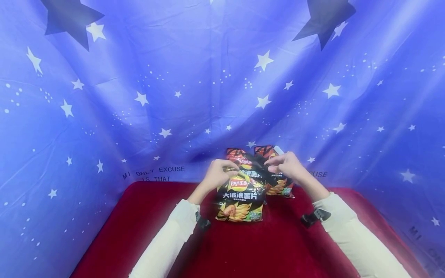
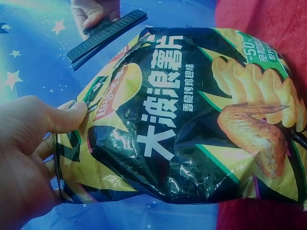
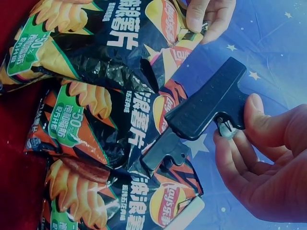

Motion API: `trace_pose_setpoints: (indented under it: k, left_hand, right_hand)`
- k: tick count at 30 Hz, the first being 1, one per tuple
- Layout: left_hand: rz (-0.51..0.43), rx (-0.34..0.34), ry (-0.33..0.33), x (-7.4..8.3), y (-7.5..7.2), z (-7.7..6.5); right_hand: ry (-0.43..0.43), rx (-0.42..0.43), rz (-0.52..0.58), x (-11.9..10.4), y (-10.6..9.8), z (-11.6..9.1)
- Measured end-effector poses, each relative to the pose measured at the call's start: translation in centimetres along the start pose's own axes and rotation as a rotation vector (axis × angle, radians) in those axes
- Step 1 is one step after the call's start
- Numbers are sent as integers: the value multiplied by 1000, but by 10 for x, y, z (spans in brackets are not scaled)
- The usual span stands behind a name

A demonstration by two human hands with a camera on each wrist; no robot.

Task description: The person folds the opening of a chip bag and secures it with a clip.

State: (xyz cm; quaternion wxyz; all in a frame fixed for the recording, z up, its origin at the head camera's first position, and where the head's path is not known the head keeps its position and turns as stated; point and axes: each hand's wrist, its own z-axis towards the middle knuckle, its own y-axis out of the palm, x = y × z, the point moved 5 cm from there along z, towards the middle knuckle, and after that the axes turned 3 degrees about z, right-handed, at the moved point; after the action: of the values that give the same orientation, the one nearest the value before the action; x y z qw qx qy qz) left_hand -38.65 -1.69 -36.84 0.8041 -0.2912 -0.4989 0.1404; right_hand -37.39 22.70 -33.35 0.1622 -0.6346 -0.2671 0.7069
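Observation:
My left hand (image 1: 219,174) pinches the top corner of a yellow and black potato chip bag (image 1: 240,200). In the left wrist view the thumb (image 2: 72,117) presses on the bag's front, other fingers behind it. The bag's top looks folded over near the logo. My right hand (image 1: 286,165) holds a black bag clip (image 3: 208,100) by its handles, between thumb and fingers. That clip is apart from the yellow bag in the left wrist view.
Behind stand two red and black chip bags: the middle one (image 3: 96,127) has another black clip (image 3: 165,151) at its top, the far one (image 3: 120,196) a white clip (image 3: 184,215). A red cloth (image 1: 243,251) covers the table. A blue star-print curtain (image 1: 194,69) hangs behind.

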Motion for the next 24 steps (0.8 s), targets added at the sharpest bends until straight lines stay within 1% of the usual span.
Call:
trace_pose_setpoints:
  k: [3,5,9,17,24]
  left_hand:
    - [4,-1,-6,0,0,0]
    - [4,0,-8,0,0,0]
    - [8,3,-4,0,0,0]
    - [10,5,0,0,0,0]
    - [15,1,10,0,1,0]
  right_hand:
    - [-7,31,4,-1,1,0]
    - [9,55,21,-1,1,0]
    - [14,84,35,-3,3,-1]
    - [-22,129,40,-5,7,-1]
    - [7,153,56,-1,10,0]
